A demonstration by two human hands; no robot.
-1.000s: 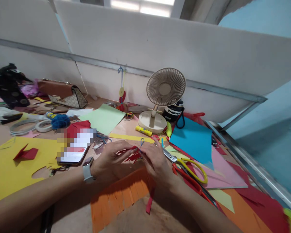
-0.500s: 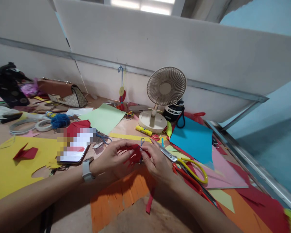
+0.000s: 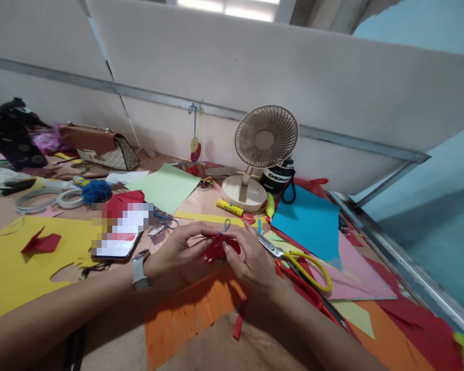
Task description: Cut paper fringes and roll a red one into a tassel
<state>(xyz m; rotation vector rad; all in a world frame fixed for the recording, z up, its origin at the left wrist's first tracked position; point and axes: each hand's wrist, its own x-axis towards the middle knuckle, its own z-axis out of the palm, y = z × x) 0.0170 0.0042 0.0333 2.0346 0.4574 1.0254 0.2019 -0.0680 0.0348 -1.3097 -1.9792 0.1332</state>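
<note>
Between my two hands is a red paper tassel (image 3: pixel 215 250) with cut strips, and a small blue string loop (image 3: pixel 227 224) sticks up from its top. My left hand (image 3: pixel 183 250) pinches the tassel from the left, near its top. From the other side my right hand (image 3: pixel 245 255) grips it, thumb and fingers close to the base of the loop. Parts of the tassel are hidden by my fingers. Below the hands lies an orange fringed paper (image 3: pixel 189 319), with a narrow red paper strip (image 3: pixel 239 319) beside it.
Yellow-handled scissors (image 3: pixel 305 265) and red-handled scissors (image 3: pixel 309 293) lie right of my hands. Behind stand a small fan (image 3: pixel 266 136) and a yellow glue stick (image 3: pixel 230 207). A phone (image 3: pixel 119 237), yellow paper (image 3: pixel 19 288) and blue yarn (image 3: pixel 96 191) are on the left, blue paper (image 3: pixel 307 221) on the right.
My fingers have shifted on the red tassel; its strips, spread to the left before, now bunch more between the hands. Both hands still hold it at about the same place.
</note>
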